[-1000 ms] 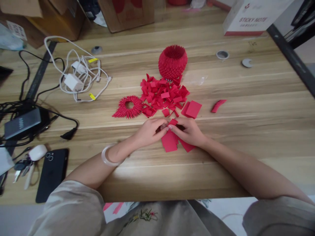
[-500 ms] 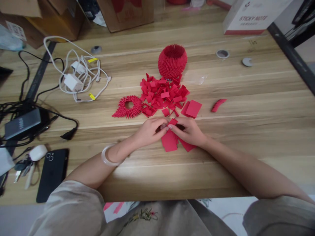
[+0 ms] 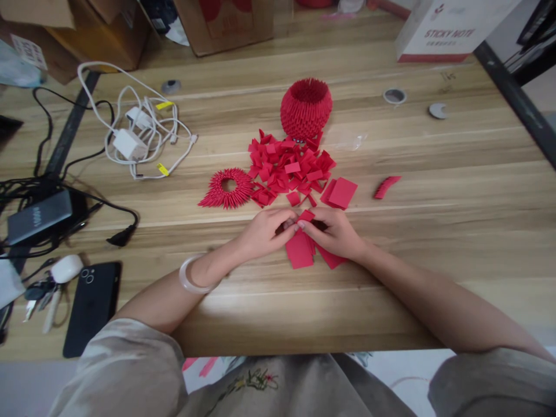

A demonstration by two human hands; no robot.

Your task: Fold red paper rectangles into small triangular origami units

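Observation:
My left hand (image 3: 263, 231) and my right hand (image 3: 332, 231) meet at the table's middle, fingers pinched together on a small red paper piece (image 3: 305, 216). Flat red paper sheets (image 3: 299, 250) lie under both hands. Just beyond them spreads a pile of folded red paper pieces (image 3: 289, 168). A red spiky paper ring (image 3: 226, 189) lies left of the pile. A round red paper vase (image 3: 306, 108) stands behind it. A small stack of red sheets (image 3: 341, 191) sits to the right of the pile, and a short red strip of joined pieces (image 3: 386, 186) lies farther right.
White chargers and cables (image 3: 139, 130) lie at the back left. A black power bank (image 3: 39, 215) with black cables, keys (image 3: 43, 292) and a black phone (image 3: 92, 307) sit at the left edge. Cardboard boxes (image 3: 221, 23) and a sticky-note box (image 3: 447, 29) line the back.

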